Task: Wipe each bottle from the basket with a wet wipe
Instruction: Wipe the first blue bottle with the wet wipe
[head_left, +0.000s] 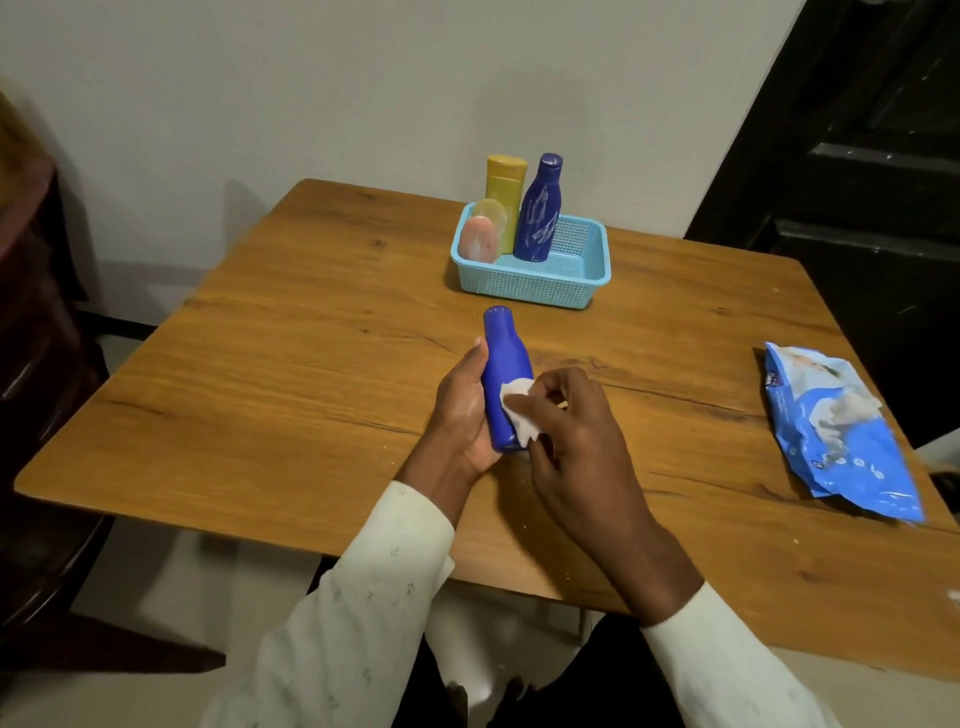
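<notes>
Wood-grain table fills most of the view, set against a pale wall with a dark door at the right. Near the table's middle, the left hand grips a blue bottle, fingers and thumb curled round its lower body, cap end pointing away toward the basket. The right hand pinches a white wet wipe between thumb and fingertips and presses it against the bottle's lower half, so the wipe lies on the side facing the camera. Both forearms wear pale sleeves (the left one faintly patterned). Farther back stands a light blue perforated basket, well apart from the hands. Inside it, at its left end, a yellow bottle stands upright at the back, a dark blue bottle smeared with whitish streaks stands just beside it, and a small pink bottle leans in front of the yellow one, with a pale translucent piece behind it that is hard to identify. At the table's right edge lies a crumpled blue wet-wipe packet, a white sheet showing at its opening.
</notes>
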